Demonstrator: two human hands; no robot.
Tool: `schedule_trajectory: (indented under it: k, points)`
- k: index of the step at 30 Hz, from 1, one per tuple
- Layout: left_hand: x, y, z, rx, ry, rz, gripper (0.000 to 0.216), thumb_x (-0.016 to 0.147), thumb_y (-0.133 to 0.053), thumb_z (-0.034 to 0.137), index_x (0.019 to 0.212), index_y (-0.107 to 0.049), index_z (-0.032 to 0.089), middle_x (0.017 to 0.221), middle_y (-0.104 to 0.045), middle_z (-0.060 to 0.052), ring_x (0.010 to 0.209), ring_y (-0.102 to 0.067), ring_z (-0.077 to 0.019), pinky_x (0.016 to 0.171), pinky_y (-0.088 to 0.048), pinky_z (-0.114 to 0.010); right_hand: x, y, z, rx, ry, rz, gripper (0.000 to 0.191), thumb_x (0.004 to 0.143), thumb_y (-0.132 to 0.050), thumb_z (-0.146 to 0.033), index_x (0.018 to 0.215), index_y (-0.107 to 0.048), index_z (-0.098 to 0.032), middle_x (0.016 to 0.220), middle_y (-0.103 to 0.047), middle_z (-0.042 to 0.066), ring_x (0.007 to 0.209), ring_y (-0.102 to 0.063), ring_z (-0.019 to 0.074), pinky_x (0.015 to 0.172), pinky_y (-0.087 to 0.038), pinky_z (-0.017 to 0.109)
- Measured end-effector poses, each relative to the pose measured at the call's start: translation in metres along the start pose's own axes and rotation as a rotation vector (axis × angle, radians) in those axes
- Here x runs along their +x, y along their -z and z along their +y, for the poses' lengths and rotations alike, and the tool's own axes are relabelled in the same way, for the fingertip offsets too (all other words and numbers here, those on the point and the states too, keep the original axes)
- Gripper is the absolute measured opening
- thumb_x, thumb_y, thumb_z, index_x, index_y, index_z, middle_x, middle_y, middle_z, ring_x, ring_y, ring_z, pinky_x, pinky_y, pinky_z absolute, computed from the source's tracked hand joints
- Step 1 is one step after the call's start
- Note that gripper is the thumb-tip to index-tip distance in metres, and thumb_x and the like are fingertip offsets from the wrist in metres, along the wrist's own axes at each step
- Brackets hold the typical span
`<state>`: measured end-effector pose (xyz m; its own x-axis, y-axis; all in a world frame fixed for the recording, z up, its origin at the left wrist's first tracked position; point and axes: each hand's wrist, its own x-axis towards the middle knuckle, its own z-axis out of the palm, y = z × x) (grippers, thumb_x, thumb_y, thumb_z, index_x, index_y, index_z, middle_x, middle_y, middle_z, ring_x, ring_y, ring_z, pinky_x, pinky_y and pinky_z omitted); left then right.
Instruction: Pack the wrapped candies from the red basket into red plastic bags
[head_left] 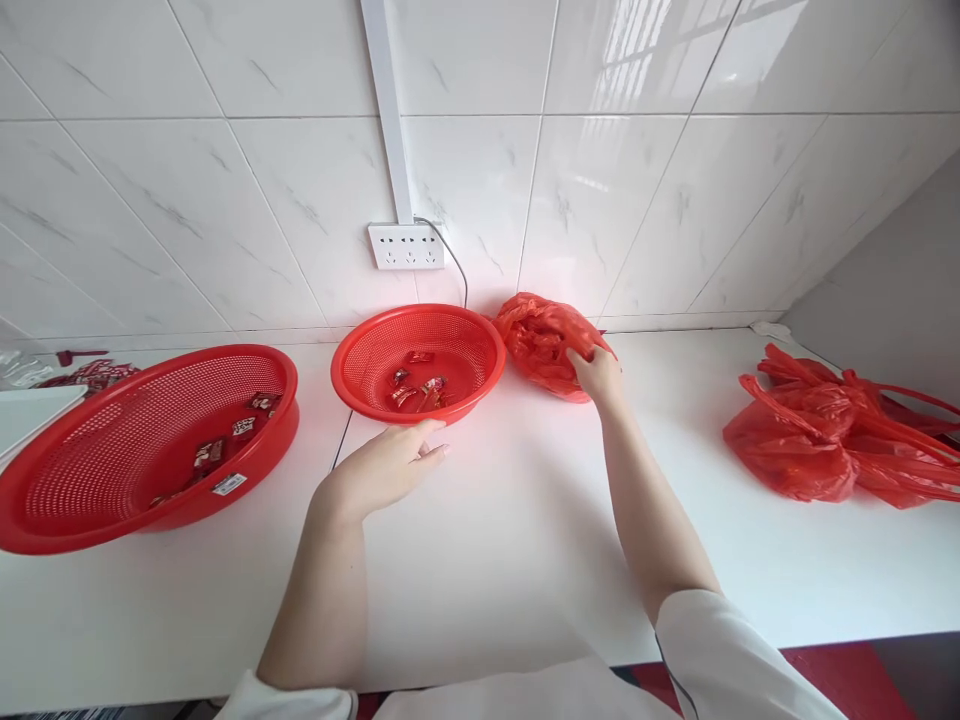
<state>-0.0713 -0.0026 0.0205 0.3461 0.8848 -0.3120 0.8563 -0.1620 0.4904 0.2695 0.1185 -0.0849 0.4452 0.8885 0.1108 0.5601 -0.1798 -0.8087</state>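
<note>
My right hand (598, 374) is at the right side of a crumpled red plastic bag (541, 340), thumb towards its mouth and fingers closed on its edge. What lies inside the bag is hidden. My left hand (386, 465) is just in front of a small round red plastic basket (345, 385). Its thumb and fingers are apart with nothing between them, and the fingertips come close to the basket's front rim; whether they touch it I cannot tell. Several small wrapped candies (433, 386) lie on the floor of this basket.
A larger red basket (283, 425) on the left holds several dark wrapped pieces (210, 455). Knotted red plastic bags (795, 440) lie at the right. Behind the white table (480, 570) is a tiled wall with a socket strip (407, 246) and a grey cable (459, 265).
</note>
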Motion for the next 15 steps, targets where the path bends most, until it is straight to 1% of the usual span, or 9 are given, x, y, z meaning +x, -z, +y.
schedule_trajectory:
  k: [2,3,6,7,9,11,12,13,15]
  points:
    - [0.004,0.000,-0.003,0.010,0.025,0.014,0.058,0.088,-0.036,0.062,0.135,-0.047,0.030,0.106,-0.066,-0.006,0.094,-0.062,-0.0246,0.075,-0.046,-0.032,-0.001,0.004,0.004,0.112,-0.014,-0.009,0.037,0.086,-0.042,-0.048,0.101,-0.059,-0.018,0.074,-0.067,0.007,0.068,-0.066,0.0231,0.060,-0.052,0.034]
    - [0.006,-0.001,-0.004,0.012,0.035,0.020,0.059,0.087,-0.036,0.062,0.135,-0.047,0.029,0.105,-0.066,-0.006,0.093,-0.062,-0.0249,0.074,-0.045,-0.032,-0.002,0.006,0.006,0.188,-0.026,-0.022,0.040,0.087,-0.040,-0.049,0.106,-0.057,-0.018,0.078,-0.068,0.008,0.066,-0.067,0.0221,0.058,-0.053,0.034]
    - [0.011,-0.002,-0.007,0.006,0.031,0.018,0.061,0.087,-0.036,0.063,0.135,-0.047,0.027,0.104,-0.066,-0.007,0.091,-0.063,-0.0247,0.073,-0.046,-0.032,-0.002,0.013,0.013,0.480,-0.102,-0.087,0.040,0.087,-0.043,-0.051,0.109,-0.053,-0.019,0.095,-0.069,0.011,0.066,-0.069,0.0213,0.052,-0.055,0.033]
    - [0.013,-0.002,-0.008,0.004,0.026,0.012,0.061,0.087,-0.036,0.062,0.135,-0.047,0.027,0.103,-0.066,-0.007,0.090,-0.063,-0.0246,0.072,-0.046,-0.031,-0.002,0.016,0.015,0.594,-0.125,-0.138,0.038,0.086,-0.047,-0.050,0.108,-0.053,-0.019,0.097,-0.068,0.011,0.066,-0.069,0.0212,0.051,-0.055,0.033]
    - [0.015,-0.003,-0.008,0.008,0.020,0.003,0.061,0.087,-0.037,0.062,0.135,-0.048,0.027,0.103,-0.067,-0.007,0.091,-0.063,-0.0245,0.073,-0.046,-0.031,0.000,0.024,0.019,0.837,-0.150,-0.292,0.032,0.084,-0.053,-0.046,0.103,-0.054,-0.019,0.096,-0.068,0.010,0.066,-0.070,0.0195,0.047,-0.054,0.029]
    - [0.016,-0.004,-0.008,0.013,0.015,0.002,0.062,0.086,-0.037,0.062,0.136,-0.048,0.027,0.105,-0.067,-0.007,0.093,-0.063,-0.0249,0.075,-0.046,-0.032,0.002,0.032,0.021,1.119,-0.150,-0.449,0.019,0.085,-0.056,-0.036,0.094,-0.056,-0.019,0.089,-0.069,0.006,0.061,-0.068,0.0143,0.040,-0.050,0.020]
    - [0.017,-0.005,-0.007,0.012,0.010,0.001,0.062,0.086,-0.037,0.062,0.136,-0.048,0.026,0.106,-0.067,-0.007,0.095,-0.063,-0.0250,0.076,-0.046,-0.032,0.002,0.035,0.022,1.264,-0.147,-0.497,0.012,0.085,-0.055,-0.031,0.089,-0.056,-0.019,0.082,-0.069,0.003,0.055,-0.064,0.0104,0.036,-0.046,0.016]
    - [0.017,-0.005,-0.006,0.009,0.003,0.000,0.062,0.086,-0.037,0.062,0.136,-0.048,0.026,0.107,-0.067,-0.007,0.096,-0.063,-0.0250,0.076,-0.046,-0.032,0.003,0.037,0.022,1.377,-0.138,-0.510,0.006,0.084,-0.054,-0.025,0.082,-0.054,-0.019,0.073,-0.067,-0.001,0.046,-0.059,0.0064,0.033,-0.041,0.012]
    - [0.019,-0.006,-0.005,0.006,-0.010,-0.005,0.061,0.087,-0.038,0.060,0.135,-0.049,0.025,0.109,-0.067,-0.007,0.097,-0.063,-0.0247,0.078,-0.047,-0.032,0.002,0.038,0.021,1.528,-0.085,-0.474,0.014,0.081,-0.054,-0.017,0.068,-0.048,-0.019,0.053,-0.055,-0.008,0.031,-0.039,0.0008,0.028,-0.030,0.008]
